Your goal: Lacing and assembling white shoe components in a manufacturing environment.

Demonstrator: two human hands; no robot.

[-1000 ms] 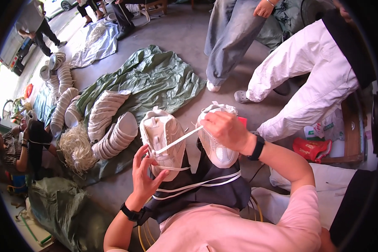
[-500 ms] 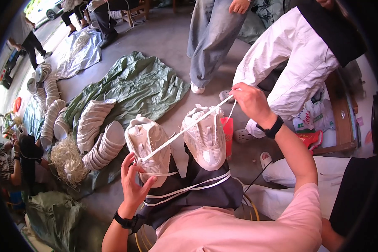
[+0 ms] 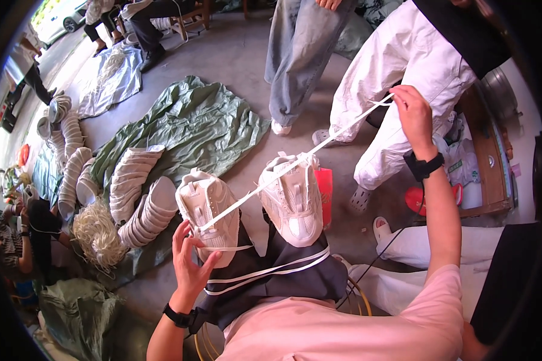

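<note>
Concrete floor — white lace [image 3: 295, 165] taut between right hand [image 3: 414, 111] and left shoe [image 3: 211, 210]

A white lace [image 3: 295, 163] runs taut and straight from the left hand [image 3: 190, 265] up to the right hand [image 3: 412, 111], which pinches its far end, raised well away from the lap. The lace's near end enters the left white shoe [image 3: 209, 210], lying sole-down just above the left hand and touching its fingers. The lace crosses over the top of the right white shoe [image 3: 292, 201], which lies between the two hands.
</note>
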